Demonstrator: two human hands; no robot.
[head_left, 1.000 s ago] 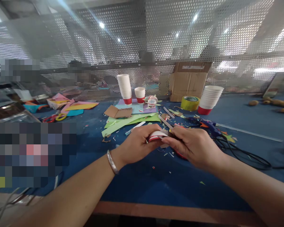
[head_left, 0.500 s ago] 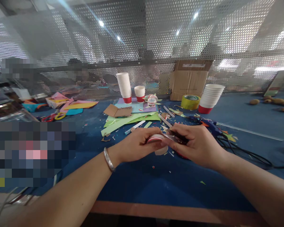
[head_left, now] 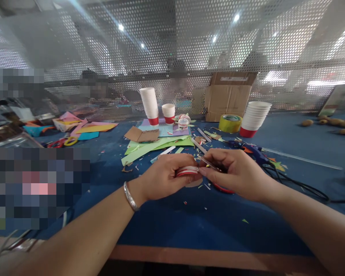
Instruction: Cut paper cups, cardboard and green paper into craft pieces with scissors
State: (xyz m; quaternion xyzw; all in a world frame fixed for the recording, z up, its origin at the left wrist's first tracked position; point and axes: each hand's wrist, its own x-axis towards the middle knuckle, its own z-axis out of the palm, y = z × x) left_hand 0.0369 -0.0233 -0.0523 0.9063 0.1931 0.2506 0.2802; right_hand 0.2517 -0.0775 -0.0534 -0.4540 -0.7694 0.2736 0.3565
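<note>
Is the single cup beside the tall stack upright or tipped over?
Upright: the single cup stands on its red base, rim up, beside the tall stack.

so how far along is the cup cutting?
Done: paper scraps litter the blue table, so some trimming looks finished. In hand: the left hand pinches a red-and-white cup piece while the right hand holds scissors at its edge. Left: hard to judge; this cut looks unfinished, and a tall stack of whole cups stands behind.
</note>
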